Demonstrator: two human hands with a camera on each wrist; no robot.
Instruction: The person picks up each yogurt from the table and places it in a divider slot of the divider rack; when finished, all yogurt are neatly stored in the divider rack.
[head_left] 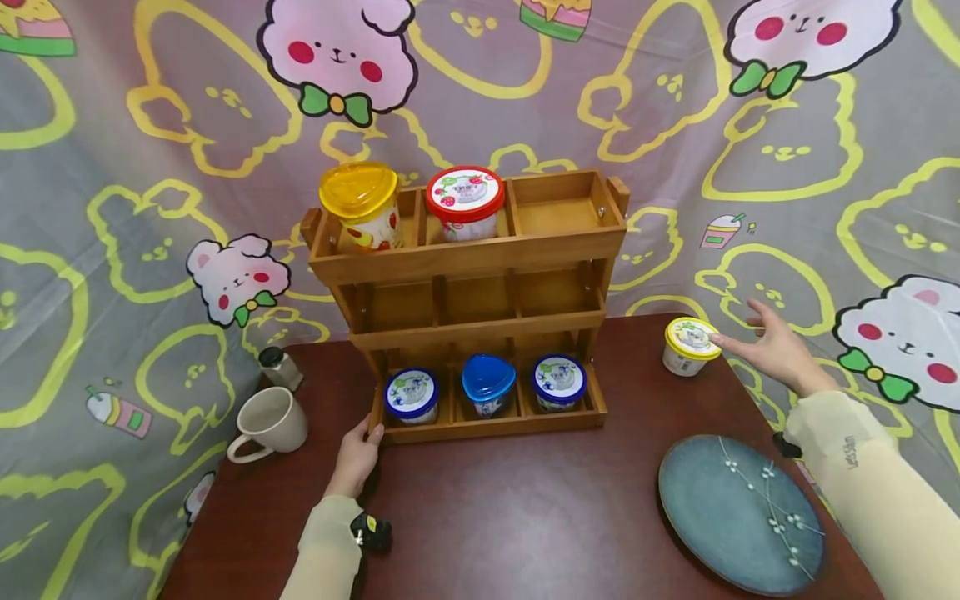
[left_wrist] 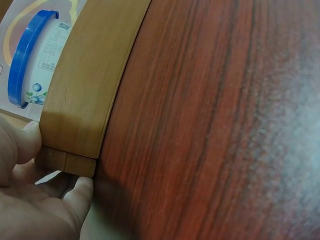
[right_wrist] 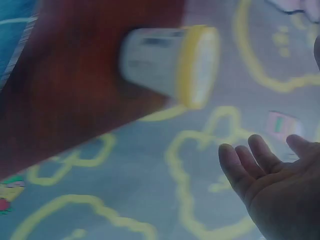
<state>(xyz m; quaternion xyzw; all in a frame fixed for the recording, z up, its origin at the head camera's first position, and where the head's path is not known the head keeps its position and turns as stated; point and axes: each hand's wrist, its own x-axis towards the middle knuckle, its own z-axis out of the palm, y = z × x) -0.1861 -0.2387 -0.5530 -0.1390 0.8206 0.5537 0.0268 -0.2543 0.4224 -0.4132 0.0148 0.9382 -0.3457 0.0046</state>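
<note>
A three-tier wooden shelf stands on the dark red table. My left hand grips its lower left front corner; the left wrist view has the thumb and fingers about the wooden end. To the right, my right hand is beside a small tub with a yellow lid, its fingers spread. In the right wrist view that tub is blurred and apart from the hand. The bottom tier holds blue-lidded tubs and a blue-lidded cup.
On the top tier are a yellow-lidded cup and a red-lidded tub. A beige mug and a black-capped shaker stand left. A blue-grey plate lies at right. Patterned cloth hangs behind the table.
</note>
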